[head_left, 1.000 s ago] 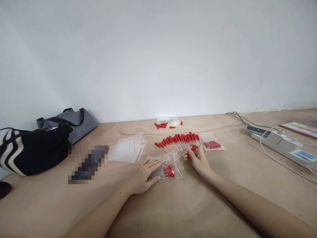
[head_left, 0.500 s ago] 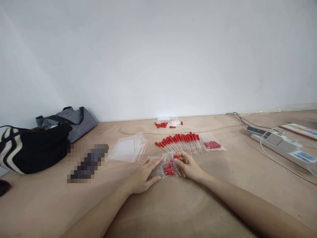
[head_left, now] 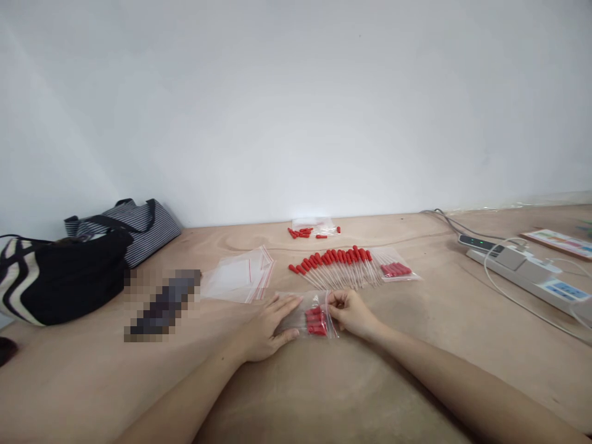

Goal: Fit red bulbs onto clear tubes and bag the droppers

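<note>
A clear zip bag lies on the table with several red-bulbed droppers inside, their bulbs toward its right-hand mouth. My left hand rests flat on the bag's left part, fingers stretched out. At the mouth, the fingers of my right hand are closed on the bag's edge; the fingertips are partly hidden. Just beyond both hands, a fanned row of droppers with red bulbs lies on the table. To its right is a filled bag of droppers.
Flat bags with red seal lines lie left of the row. Loose red bulbs sit near the wall beside another clear bag. A power strip with cables is at right. A black bag and a striped bag stand at left.
The red-bulbed dropper in my right fingers has gone into the bag, and that hand now grips the bag's mouth. My left hand has stayed flat on the bag.
</note>
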The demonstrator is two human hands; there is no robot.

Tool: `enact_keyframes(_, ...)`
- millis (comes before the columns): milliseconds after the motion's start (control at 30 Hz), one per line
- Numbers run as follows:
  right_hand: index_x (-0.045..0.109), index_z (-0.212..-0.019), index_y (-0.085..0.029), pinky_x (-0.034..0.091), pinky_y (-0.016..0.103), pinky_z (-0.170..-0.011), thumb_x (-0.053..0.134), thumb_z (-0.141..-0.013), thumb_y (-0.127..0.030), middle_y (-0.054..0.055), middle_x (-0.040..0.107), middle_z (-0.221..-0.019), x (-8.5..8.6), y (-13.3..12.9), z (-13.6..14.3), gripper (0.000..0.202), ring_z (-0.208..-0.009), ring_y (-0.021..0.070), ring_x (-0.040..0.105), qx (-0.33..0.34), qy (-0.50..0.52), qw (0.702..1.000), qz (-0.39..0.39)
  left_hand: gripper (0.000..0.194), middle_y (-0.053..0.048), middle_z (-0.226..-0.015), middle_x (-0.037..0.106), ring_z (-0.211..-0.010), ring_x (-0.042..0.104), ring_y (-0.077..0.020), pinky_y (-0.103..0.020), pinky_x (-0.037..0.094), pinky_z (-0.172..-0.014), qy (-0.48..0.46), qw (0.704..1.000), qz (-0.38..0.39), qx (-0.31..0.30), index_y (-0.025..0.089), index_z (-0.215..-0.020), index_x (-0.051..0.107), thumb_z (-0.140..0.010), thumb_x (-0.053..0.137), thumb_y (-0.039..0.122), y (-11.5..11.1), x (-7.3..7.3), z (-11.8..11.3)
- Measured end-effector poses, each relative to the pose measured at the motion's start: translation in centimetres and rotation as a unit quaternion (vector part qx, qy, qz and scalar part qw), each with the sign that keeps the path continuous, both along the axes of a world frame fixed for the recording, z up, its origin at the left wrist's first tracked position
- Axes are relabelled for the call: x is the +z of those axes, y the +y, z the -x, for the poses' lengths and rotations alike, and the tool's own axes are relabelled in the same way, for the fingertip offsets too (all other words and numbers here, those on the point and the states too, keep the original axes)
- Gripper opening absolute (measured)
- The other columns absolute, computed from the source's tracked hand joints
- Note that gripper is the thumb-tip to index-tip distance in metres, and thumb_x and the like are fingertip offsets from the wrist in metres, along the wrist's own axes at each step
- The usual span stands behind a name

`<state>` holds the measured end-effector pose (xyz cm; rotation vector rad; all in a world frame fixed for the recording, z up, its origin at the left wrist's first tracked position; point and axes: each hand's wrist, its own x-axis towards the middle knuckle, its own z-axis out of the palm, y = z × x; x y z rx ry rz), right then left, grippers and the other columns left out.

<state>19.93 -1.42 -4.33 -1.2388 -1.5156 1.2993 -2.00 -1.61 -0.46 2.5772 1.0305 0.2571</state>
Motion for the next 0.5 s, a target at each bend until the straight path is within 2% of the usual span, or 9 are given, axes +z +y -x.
enact_keyframes(100, 0.056, -0.060, -0.016, 0.029, 0.016, -0.032, 0.056, -0.068, -0.030, -0.006, 0.050, -0.048, 0.2, 0.0, -0.3, 0.017, -0.032, 0.0031, 0.036, 0.032, -0.021, 0.999, -0.003, 0.044, -0.006, -0.136, 0.036, -0.126, 0.029, -0.0205, -0.046, 0.014, -0.106, -0.003, 1.000, -0.002, -0.012, 0.024, -0.130, 0.034, -0.087, 0.038, 0.036, 0.1, -0.1, 0.1)
enact_keyframes(167, 0.058, -0.061, -0.016, 0.029, 0.017, -0.033, 0.055, -0.068, -0.030, -0.006, 0.051, -0.046, 0.6, 0.4, -1.0, 0.016, -0.031, 0.0038, 0.036, 0.025, -0.037, 0.999, 0.013, 0.042, -0.005, -0.137, 0.035, -0.126, 0.030, -0.0210, -0.047, 0.014, -0.106, -0.002, 1.000, -0.001, -0.017, 0.025, -0.128, 0.037, -0.088, 0.038, 0.036, 0.2, -0.1, 0.1)
enact_keyframes(233, 0.060, -0.063, -0.015, 0.032, 0.018, -0.037, 0.054, -0.068, -0.029, -0.004, 0.055, -0.049, 1.1, 1.3, -2.0, 0.016, -0.035, 0.0058, 0.042, -0.021, -0.069, 0.997, -0.001, 0.043, -0.006, -0.136, 0.035, -0.126, 0.029, -0.0217, -0.048, 0.014, -0.105, 0.002, 1.000, 0.001, -0.018, 0.026, -0.128, 0.037, -0.087, 0.039, 0.036, 0.2, -0.2, 0.1)
enact_keyframes(300, 0.062, -0.064, -0.015, 0.039, 0.019, -0.046, 0.055, -0.068, -0.027, 0.000, 0.061, -0.058, 1.8, 2.6, -3.3, 0.014, -0.049, 0.0093, 0.052, -0.094, -0.128, 0.986, -0.060, 0.043, -0.006, -0.136, 0.036, -0.126, 0.029, -0.0223, -0.049, 0.013, -0.105, 0.009, 1.000, 0.003, -0.016, 0.025, -0.128, 0.038, -0.087, 0.040, 0.037, 0.3, -0.2, 0.1)
enact_keyframes(400, 0.064, -0.071, -0.017, 0.042, 0.021, -0.058, 0.054, -0.069, -0.028, 0.002, 0.066, -0.070, 3.0, 5.1, -4.8, 0.015, -0.064, 0.0130, 0.058, -0.204, -0.284, 0.930, -0.109, 0.043, -0.006, -0.136, 0.036, -0.126, 0.030, -0.0231, -0.050, 0.014, -0.105, 0.008, 1.000, 0.003, -0.012, 0.025, -0.128, 0.038, -0.086, 0.041, 0.038, 0.3, -0.1, 0.0)
enact_keyframes(500, 0.065, -0.081, -0.018, 0.042, 0.025, -0.067, 0.052, -0.071, -0.027, 0.004, 0.066, -0.080, 3.8, 7.7, -5.2, 0.019, -0.076, 0.0166, 0.059, -0.232, -0.333, 0.907, -0.109, 0.043, -0.005, -0.136, 0.036, -0.125, 0.031, -0.0231, -0.049, 0.014, -0.105, -0.001, 1.000, 0.004, -0.015, 0.027, -0.128, 0.038, -0.086, 0.041, 0.038, 0.2, 0.0, 0.0)
